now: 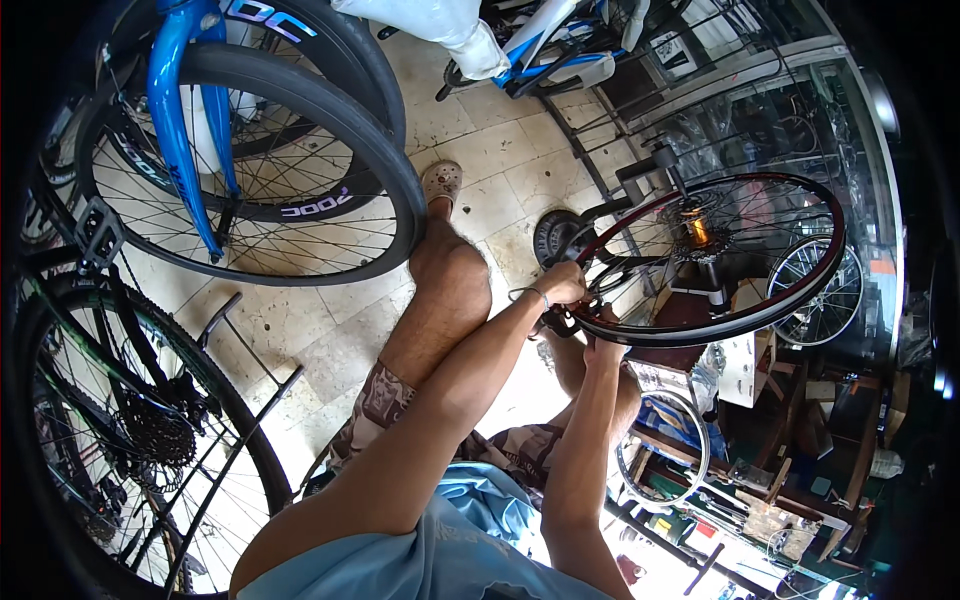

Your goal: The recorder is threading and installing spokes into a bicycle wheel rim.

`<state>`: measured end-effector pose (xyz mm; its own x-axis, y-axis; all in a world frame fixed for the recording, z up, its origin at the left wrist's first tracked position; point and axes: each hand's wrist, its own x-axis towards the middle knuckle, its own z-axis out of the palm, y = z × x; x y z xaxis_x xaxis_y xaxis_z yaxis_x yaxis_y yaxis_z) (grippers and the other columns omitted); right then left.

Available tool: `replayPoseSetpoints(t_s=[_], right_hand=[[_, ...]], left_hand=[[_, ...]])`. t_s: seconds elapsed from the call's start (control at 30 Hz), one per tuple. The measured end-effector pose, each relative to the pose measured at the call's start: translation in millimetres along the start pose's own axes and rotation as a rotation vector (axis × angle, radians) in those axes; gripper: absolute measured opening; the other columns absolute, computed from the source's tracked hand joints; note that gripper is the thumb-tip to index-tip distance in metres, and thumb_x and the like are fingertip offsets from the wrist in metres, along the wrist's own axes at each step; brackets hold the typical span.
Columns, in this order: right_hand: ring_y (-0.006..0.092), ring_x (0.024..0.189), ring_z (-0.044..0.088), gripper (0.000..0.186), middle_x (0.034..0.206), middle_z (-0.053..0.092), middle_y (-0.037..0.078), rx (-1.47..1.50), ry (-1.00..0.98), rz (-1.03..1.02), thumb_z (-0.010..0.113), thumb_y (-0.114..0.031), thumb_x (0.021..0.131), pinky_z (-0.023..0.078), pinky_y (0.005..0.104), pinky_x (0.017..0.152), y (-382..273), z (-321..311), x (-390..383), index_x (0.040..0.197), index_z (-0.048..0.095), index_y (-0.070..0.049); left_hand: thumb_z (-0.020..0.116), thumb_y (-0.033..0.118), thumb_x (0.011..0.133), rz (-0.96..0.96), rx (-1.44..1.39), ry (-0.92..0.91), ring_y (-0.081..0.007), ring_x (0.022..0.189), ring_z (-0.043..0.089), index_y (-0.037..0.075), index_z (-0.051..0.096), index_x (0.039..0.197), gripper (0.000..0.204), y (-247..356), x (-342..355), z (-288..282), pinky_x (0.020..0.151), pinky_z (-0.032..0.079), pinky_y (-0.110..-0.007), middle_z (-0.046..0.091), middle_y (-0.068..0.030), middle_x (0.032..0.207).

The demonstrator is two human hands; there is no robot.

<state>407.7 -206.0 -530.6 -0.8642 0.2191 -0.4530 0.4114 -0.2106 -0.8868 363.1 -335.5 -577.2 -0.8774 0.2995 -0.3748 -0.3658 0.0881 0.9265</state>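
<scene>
While the wheel (702, 228) sits in the stand (660, 158) at front right, its long axis runs left-right (right end higher), spin axis near vertical in view. Left hand (566, 284): fingers curled by the wheel's left edge. Right hand (604, 328): fingers bent upward there. Cannot tell what either grips.

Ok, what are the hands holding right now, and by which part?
The left hand and right hand are both at the near-left rim of the red-edged wheel; exactly what each grips there cannot be told.
</scene>
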Motion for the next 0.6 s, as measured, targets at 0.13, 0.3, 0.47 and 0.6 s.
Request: replayPoseSetpoints(t_s=[0.13,0.3,0.47,0.6], right_hand=[[0.0099,0.063,0.052,0.016,0.073,0.055,0.004,-0.088,-0.114,0.004,0.051,-0.017,0.088,0.041,0.0185,0.057,3,-13,8,0.087,0.056,-0.002],[0.0094,0.063,0.053,0.016,0.074,0.056,0.003,-0.041,-0.246,-0.009,0.051,-0.017,0.088,0.040,0.0178,0.056,5,-13,12,0.085,0.057,-0.002],[0.0089,0.067,0.053,0.018,0.080,0.059,0.004,0.105,-0.282,-0.032,0.049,-0.017,0.089,0.040,0.0172,0.058,13,-12,19,0.089,0.058,-0.001],[0.0094,0.072,0.055,0.020,0.087,0.061,0.005,-0.008,-0.325,-0.025,0.049,-0.016,0.089,0.041,0.0174,0.064,4,-5,20,0.096,0.058,-0.001]], left_hand=[[0.058,0.002,0.069,0.134,0.142,0.072,-0.0223,0.058,0.054,0.001,0.060,0.071,0.003,-1,-8,-2,0.053,0.043,-0.031,0.060,-0.0097,0.066],[0.058,0.001,0.070,0.228,0.020,0.017,-0.0187,0.059,0.054,0.003,0.061,0.071,0.004,-4,-7,3,0.054,0.042,-0.030,0.060,-0.0068,0.066],[0.057,-0.002,0.068,0.357,0.293,-0.029,-0.0164,0.059,0.053,0.003,0.062,0.073,0.009,20,-5,8,0.055,0.042,-0.030,0.061,-0.0044,0.066],[0.055,-0.006,0.066,0.364,0.192,-0.034,-0.0170,0.061,0.054,0.003,0.063,0.077,0.016,13,6,-8,0.057,0.044,-0.029,0.062,-0.0042,0.070]])
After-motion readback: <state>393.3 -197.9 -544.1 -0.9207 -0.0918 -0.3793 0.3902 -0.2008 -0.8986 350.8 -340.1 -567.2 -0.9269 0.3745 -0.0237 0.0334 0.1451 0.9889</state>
